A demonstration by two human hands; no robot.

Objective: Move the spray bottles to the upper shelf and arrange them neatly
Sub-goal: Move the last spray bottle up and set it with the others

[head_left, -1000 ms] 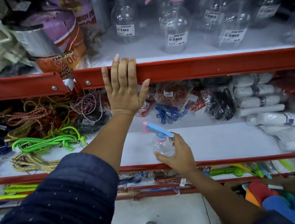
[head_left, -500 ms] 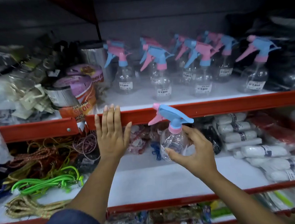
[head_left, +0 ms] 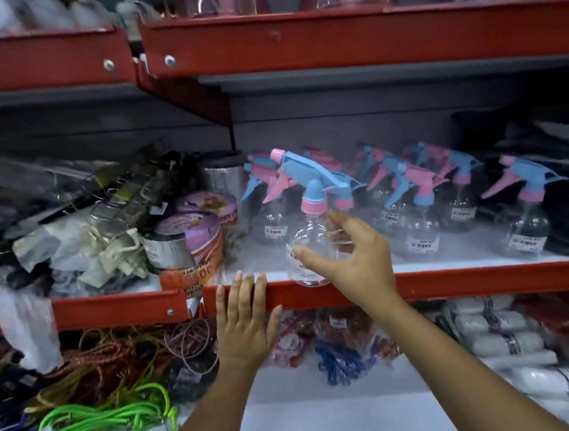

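1. Red metal edge of the upper shelf (head_left: 454, 283) runs across the view; motion blur smears the far left, so the heap of plastic-wrapped goods (head_left: 83, 246) there is hard to make out
2. Rolls of tape (head_left: 189, 244) sit beside the heap; their print is legible only in scraps
3. Left hand (head_left: 243, 329) flat and open, fingers extended, fingertips pressed on the red shelf edge, gripping nothing
4. Held spray bottle (head_left: 309, 237), clear and seemingly empty, blue trigger, pink collar, upright at the front lip of the upper shelf, base just over the edge; label partly covered by the thumb
5. Right hand (head_left: 352, 261) wrapped round the bottle's body
6. Row of spray bottles (head_left: 419, 203) behind on the shelf, clear, overlapping; label text unreadable
7. Lower shelf: white wrapped rolls (head_left: 503, 333) cut off at right
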